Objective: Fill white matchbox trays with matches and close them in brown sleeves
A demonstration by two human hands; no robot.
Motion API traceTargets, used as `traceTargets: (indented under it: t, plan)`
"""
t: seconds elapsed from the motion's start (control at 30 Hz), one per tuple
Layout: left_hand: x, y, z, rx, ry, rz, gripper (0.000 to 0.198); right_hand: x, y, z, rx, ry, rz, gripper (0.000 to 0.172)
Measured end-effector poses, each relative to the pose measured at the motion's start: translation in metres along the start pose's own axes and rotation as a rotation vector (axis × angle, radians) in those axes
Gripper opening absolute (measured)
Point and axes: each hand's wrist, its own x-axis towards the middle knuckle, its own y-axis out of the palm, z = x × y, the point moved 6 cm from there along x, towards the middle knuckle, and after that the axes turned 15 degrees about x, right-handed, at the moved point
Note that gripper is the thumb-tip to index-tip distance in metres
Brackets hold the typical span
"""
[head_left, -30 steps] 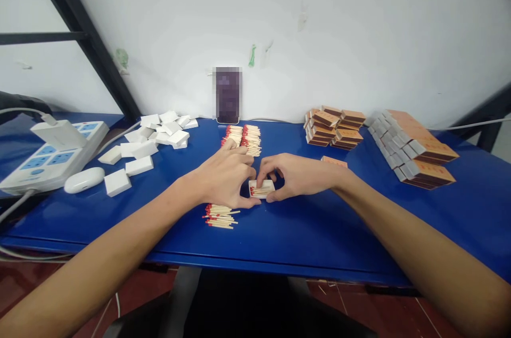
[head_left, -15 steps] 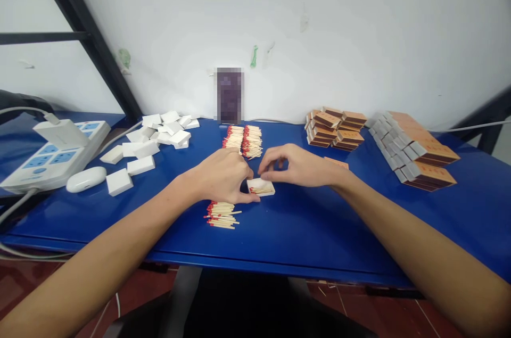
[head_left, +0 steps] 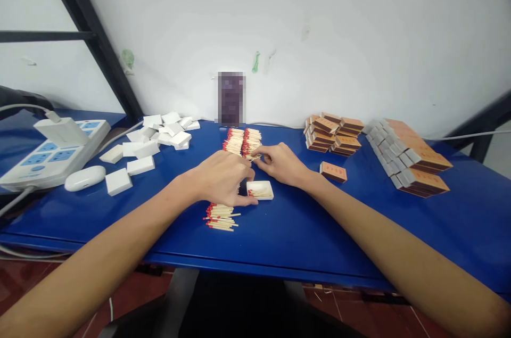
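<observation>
My left hand [head_left: 227, 175] grips the left end of a small white matchbox tray [head_left: 268, 194], thumb at the near side. A few red-tipped matches lie inside the tray. My right hand [head_left: 279, 163] reaches behind the tray, its thumb and fingers pinched on matches at the near edge of the right-hand match pile [head_left: 252, 141]. Beside it lies another match pile [head_left: 234, 141]. A smaller group of loose matches [head_left: 222, 217] rests in front of my left hand, which partly covers it.
White trays [head_left: 173, 129] lie heaped at the back left, near a power strip [head_left: 51, 151] and a white oval case [head_left: 85, 178]. One orange matchbox sleeve [head_left: 333, 171] lies right of my right hand. Sleeves [head_left: 333, 133] and filled-looking matchboxes [head_left: 415, 151] are stacked farther right.
My right hand has moved from above the tray back and left to the match pile, uncovering the orange sleeve. My left hand still holds the tray.
</observation>
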Motion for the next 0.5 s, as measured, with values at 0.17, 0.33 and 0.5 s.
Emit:
traceTargets:
  t: [0.17,0.33,0.5]
  plan:
    - [0.0002,0.0016,0.0020,-0.028,-0.022,0.041,0.041,-0.0011,0.0022,-0.0039,0.045,0.028,0.037,0.019]
    - [-0.0008,0.0018,0.0024,-0.047,-0.024,0.063,0.043,-0.0034,0.0030,-0.0018,0.065,-0.004,0.064,0.016]
    - [-0.0009,0.0021,0.0026,-0.043,-0.013,0.061,0.051,-0.0058,0.0016,0.0015,0.060,0.011,0.045,0.014]
